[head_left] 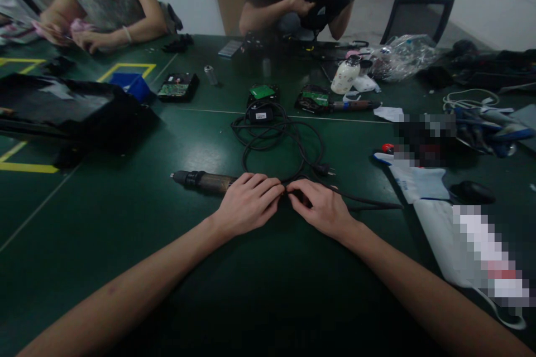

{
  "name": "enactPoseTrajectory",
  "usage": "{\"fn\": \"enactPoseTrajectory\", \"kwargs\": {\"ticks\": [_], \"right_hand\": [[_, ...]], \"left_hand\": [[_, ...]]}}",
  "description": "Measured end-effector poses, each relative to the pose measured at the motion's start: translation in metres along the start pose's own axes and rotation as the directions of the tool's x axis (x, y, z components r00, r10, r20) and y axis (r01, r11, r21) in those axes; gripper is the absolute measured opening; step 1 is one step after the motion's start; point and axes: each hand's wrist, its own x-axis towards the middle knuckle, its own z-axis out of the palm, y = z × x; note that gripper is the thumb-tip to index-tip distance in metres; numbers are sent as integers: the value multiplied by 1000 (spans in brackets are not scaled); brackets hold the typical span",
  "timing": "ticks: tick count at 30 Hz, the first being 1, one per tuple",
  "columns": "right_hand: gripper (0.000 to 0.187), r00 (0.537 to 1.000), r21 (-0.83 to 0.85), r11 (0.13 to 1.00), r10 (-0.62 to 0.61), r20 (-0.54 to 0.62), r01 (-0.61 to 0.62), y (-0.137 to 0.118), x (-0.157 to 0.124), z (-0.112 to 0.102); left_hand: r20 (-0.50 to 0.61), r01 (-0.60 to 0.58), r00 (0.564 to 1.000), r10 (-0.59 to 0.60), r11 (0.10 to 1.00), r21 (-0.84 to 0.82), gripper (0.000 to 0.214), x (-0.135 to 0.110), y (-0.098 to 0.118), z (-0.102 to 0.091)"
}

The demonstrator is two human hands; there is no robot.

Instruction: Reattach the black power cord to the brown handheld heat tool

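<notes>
An electric screwdriver (207,181) lies on the green table, its bit end pointing left. My left hand (251,203) is wrapped over the tool's rear half and hides it. Close by on the right, my right hand (322,206) has its thumb and fingers pinched together at the tool's tail end, where a black cable (368,202) appears to join; the exact grip is hidden by the fingers. Beyond my hands, a black power adapter (260,115) with a white label sits among loose cable loops, and a mains plug (324,169) rests just above my right hand.
Opened devices with green circuit boards (263,91) and a second screwdriver (355,105) lie farther back. A black casing (54,106) and a blue bin (130,85) stand left. Gloves (419,181) and a computer mouse (473,192) are right. Two people sit across the table.
</notes>
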Motion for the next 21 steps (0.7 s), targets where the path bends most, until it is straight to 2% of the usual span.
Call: {"fn": "enactPoseTrajectory", "kwargs": {"ticks": [21], "right_hand": [[17,1000,-8,1000,22,10,-22,1,0,1]], "left_hand": [[5,-14,1000,14,1000,20,28,-1,-1,1]]}}
